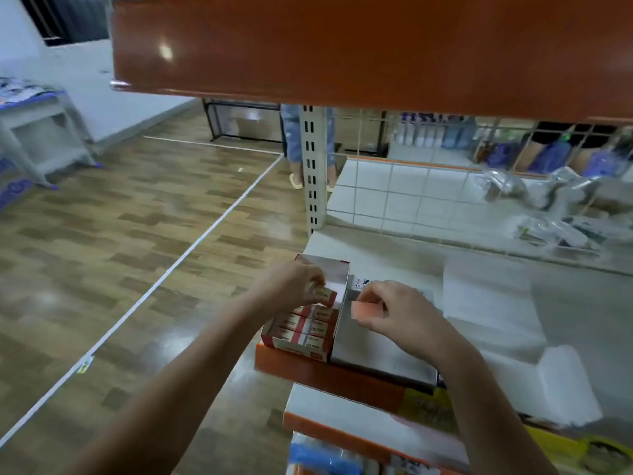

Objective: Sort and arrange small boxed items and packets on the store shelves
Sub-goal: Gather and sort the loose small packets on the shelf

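From the head view, an open display carton [301, 323] sits at the left front corner of the middle shelf [582, 320], above its orange edge. Small red-and-white boxes [305, 329] lie in rows in the carton's near half. The left hand [296, 284] hovers over the carton, fingers pinching one small box [323, 294]. Just right of the carton lies a flat grey box [376, 351]; above it the right hand [394, 311] pinches a pink packet [364, 310].
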A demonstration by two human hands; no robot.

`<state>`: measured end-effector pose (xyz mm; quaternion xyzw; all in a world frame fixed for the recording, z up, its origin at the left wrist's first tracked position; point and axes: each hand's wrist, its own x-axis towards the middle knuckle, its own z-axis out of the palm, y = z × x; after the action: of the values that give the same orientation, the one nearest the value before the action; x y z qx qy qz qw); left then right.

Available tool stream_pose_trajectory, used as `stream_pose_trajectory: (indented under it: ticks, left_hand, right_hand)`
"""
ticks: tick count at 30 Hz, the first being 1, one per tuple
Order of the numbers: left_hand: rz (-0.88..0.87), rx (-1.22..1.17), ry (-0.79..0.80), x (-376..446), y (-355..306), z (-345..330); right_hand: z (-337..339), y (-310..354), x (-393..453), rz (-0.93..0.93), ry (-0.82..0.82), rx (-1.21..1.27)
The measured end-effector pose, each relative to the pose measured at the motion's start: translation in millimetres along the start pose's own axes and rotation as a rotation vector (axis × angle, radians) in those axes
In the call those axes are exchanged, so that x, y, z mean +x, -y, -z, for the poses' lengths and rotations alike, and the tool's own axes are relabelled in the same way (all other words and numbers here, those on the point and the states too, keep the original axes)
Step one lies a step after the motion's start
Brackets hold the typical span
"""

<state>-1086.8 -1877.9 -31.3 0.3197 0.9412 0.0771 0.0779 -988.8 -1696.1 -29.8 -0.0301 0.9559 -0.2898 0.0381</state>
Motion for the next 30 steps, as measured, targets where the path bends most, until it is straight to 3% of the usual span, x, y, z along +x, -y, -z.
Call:
stream_pose_trajectory:
  ticks: [7,14,19,30]
  left_hand:
    - [-0.141,-0.029,0.094,10,11,-8]
    - [-0.203,-0.035,0.073,12,17,-10]
    - [-0.201,-0.109,-0.025,7,5,-11]
    - [-0.077,-0.157,0.055,5,-10,-22]
  right_hand:
    - [-11,13,-5,-0.12,-0.006,0.026]
    - [-20,16,-11,-0.214,0.145,0.04]
    - [-23,10,-8,-0.191,0.23,0.046]
    - [-23,6,-2,-0.134,0.281,0.022]
